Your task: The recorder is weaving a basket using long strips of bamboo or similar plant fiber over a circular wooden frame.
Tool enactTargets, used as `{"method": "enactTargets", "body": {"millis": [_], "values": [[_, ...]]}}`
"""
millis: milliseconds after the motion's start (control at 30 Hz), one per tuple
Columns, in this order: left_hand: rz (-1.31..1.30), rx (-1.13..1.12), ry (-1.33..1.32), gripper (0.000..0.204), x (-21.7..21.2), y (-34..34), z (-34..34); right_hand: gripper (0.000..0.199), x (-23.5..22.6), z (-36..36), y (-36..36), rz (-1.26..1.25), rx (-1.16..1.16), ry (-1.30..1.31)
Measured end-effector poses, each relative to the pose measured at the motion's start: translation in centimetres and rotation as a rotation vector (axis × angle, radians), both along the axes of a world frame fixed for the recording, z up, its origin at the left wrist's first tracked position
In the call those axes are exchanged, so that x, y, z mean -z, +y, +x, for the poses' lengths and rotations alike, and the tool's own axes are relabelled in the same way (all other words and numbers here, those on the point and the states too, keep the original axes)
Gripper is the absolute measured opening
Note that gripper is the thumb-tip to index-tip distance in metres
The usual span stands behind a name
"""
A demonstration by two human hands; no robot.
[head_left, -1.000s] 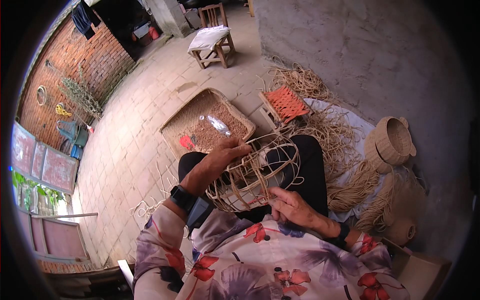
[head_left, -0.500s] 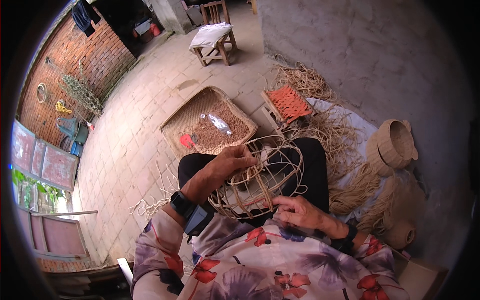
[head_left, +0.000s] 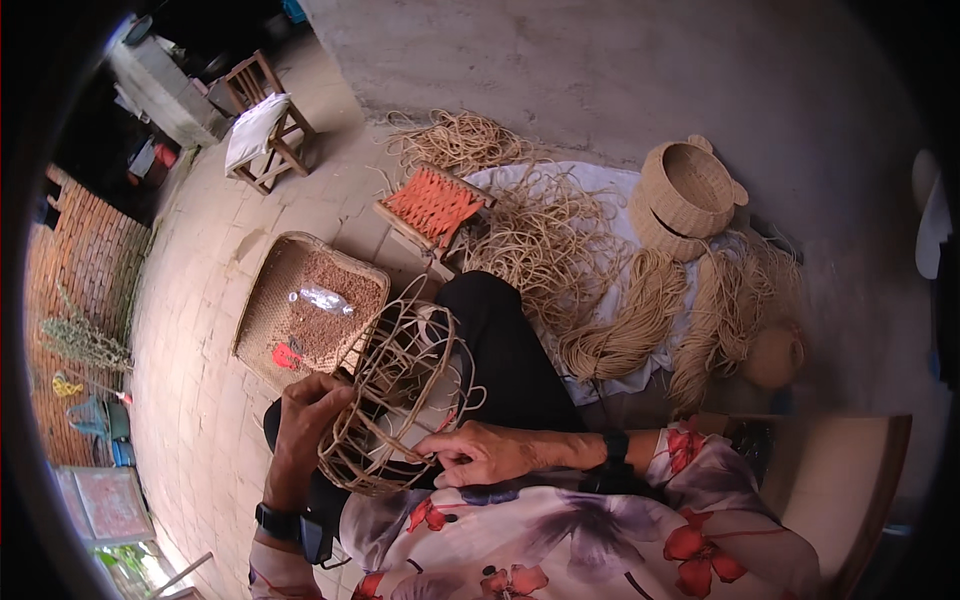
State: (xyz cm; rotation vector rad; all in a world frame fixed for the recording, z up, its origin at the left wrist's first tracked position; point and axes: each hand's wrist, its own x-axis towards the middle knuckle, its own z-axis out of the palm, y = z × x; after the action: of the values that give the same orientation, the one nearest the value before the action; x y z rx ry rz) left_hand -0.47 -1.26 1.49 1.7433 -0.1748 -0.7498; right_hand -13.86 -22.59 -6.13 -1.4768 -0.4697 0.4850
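Note:
An open basket frame (head_left: 398, 438) of thin tan strands rests on my lap, tilted, with wide gaps between its ribs. My left hand (head_left: 312, 408) grips it at its left side, fingers bent around the strands. At the lower right rim, my right hand (head_left: 478, 455) pinches a strand with thumb and forefinger, the other fingers curled. A small reddish bit shows on the strands just above that hand. Loose strand ends curl out on the frame's right side. Fingertips of both hands are partly hidden among the strands.
Ahead lies a woven tray (head_left: 262, 300) of brown granules with a clear bottle (head_left: 327, 300) and a red item. An orange-webbed stool (head_left: 432, 205) stands beside heaped cord (head_left: 545, 235) on white cloth. Bundled cord (head_left: 630, 320) and a finished basket (head_left: 680, 200) lie right; a wooden chair (head_left: 262, 130) stands far left.
My view has swung to the right, so the surroundings shift left in it. Both hands stay on the basket frame, which appears more upright and turned.

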Motion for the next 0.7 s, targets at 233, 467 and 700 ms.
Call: {"method": "enactTargets", "body": {"millis": [233, 467, 700], "values": [[0.006, 0.056, -0.001, 0.01, -0.9, -0.1, 0.5, 0.037, -0.8, 1.1, -4.0, -0.034, -0.047, -0.005], [-0.077, 0.11, 0.146, 0.004, -1.1, -0.7, 1.4, 0.026, -2.5, 4.9, -7.2, 0.008, 0.297, 0.124], [-0.243, 0.038, 0.129, 0.009, -0.2, 1.1, 2.7, 0.02, -3.4, 5.9, -6.0, -0.023, 0.481, 0.106]]}}
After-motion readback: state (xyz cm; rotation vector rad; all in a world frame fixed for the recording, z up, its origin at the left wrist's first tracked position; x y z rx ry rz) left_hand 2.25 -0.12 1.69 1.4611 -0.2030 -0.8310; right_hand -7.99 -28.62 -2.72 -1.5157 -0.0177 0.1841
